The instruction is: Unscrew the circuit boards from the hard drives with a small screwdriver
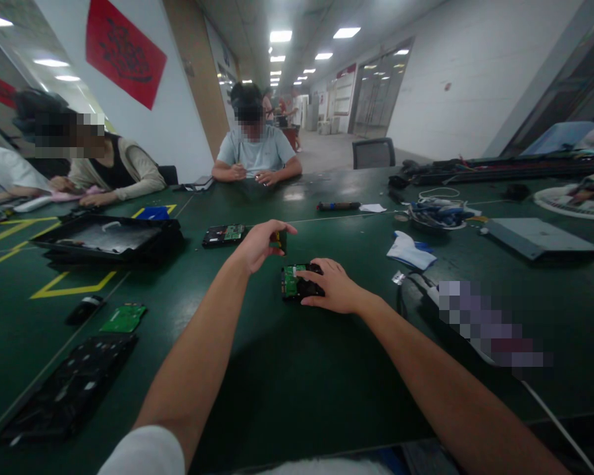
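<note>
A hard drive (291, 282) lies on the green table in front of me, its green circuit board facing up. My right hand (334, 285) grips it from the right, with fingers over the top and the thumb at the near edge. Just above its far left side, my left hand (267, 245) pinches a small thin board (282, 242), dark with a yellowish patch, apart from the drive. The board's exact kind is hard to make out. Beyond my left wrist lies a second hard drive (222, 235), also with green circuitry showing.
Black trays (113, 241) are stacked at left, above a loose green circuit board (123, 318) and a black panel (72, 389). Rightward lie a white glove (410, 252), a blurred power strip (480, 323) and a grey metal case (544, 237). A person (257, 152) sits opposite.
</note>
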`<action>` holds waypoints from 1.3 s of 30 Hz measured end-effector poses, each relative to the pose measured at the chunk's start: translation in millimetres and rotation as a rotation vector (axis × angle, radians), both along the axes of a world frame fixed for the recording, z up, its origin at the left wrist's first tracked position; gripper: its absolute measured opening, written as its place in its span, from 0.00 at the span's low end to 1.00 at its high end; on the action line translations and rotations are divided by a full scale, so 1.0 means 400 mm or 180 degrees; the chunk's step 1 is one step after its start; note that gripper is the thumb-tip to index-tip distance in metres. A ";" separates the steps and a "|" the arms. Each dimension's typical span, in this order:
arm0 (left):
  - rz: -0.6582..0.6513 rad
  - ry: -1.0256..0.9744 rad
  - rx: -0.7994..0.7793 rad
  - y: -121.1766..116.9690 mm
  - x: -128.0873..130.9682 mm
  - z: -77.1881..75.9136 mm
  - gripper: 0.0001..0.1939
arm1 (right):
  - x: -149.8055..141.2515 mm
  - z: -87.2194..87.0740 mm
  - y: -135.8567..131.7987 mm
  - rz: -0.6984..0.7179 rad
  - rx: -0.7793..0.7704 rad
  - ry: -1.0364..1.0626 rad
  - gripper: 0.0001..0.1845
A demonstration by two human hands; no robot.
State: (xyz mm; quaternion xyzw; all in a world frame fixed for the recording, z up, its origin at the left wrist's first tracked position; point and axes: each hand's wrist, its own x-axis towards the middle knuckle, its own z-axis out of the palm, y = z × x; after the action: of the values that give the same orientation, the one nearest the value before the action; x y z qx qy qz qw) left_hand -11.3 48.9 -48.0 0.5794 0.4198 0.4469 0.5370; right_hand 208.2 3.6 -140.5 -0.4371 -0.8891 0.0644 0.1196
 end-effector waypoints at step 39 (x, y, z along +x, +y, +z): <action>0.0341 0.0289 0.0403 -0.011 0.030 0.000 0.11 | 0.001 0.000 -0.010 0.0060 -0.0075 -0.0040 0.38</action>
State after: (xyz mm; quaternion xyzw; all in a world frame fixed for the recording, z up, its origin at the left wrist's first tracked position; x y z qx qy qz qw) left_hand 0.7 44.5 -47.8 0.6086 0.4450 0.4739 0.4550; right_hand 208.4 -0.6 -140.5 -0.4305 -0.8931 0.0732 0.1083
